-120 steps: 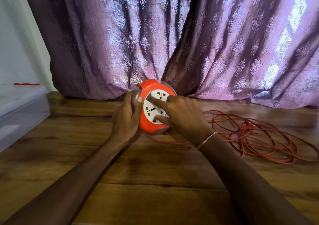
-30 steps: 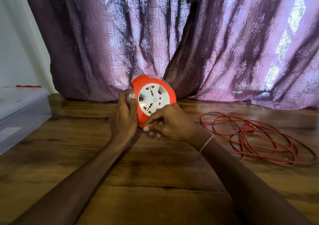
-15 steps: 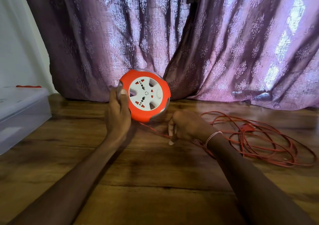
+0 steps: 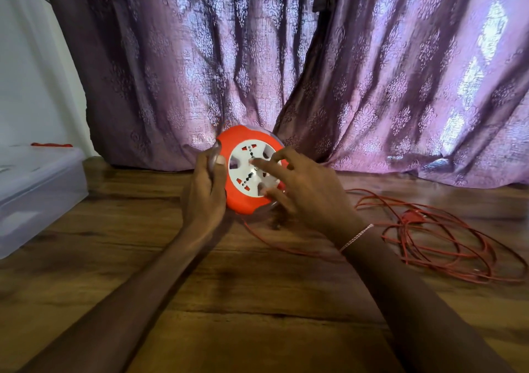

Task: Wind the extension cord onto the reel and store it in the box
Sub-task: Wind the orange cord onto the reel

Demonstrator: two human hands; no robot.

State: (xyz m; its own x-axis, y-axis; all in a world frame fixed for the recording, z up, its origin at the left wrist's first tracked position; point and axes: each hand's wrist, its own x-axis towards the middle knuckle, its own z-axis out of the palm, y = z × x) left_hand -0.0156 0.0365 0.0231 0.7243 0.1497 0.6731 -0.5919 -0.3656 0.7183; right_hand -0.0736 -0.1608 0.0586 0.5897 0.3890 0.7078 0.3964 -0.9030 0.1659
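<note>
Wooden floor point(image 4: 257, 324), purple curtain point(image 4: 200, 72), left hand point(image 4: 204, 196) gripping reel point(image 4: 242, 202), right hand point(image 4: 310, 196) splayed on it

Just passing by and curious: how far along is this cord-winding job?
Little looks done: most of the red cord lies in loose loops on the floor. In hand: the left hand grips the orange reel, the right hand presses its white face, likely to turn it. Left: winding, then storing it in the box.

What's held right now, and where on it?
Left hand grips the orange reel by its left rim. Right hand holds nothing; its fingertips touch the white socket face.
</note>
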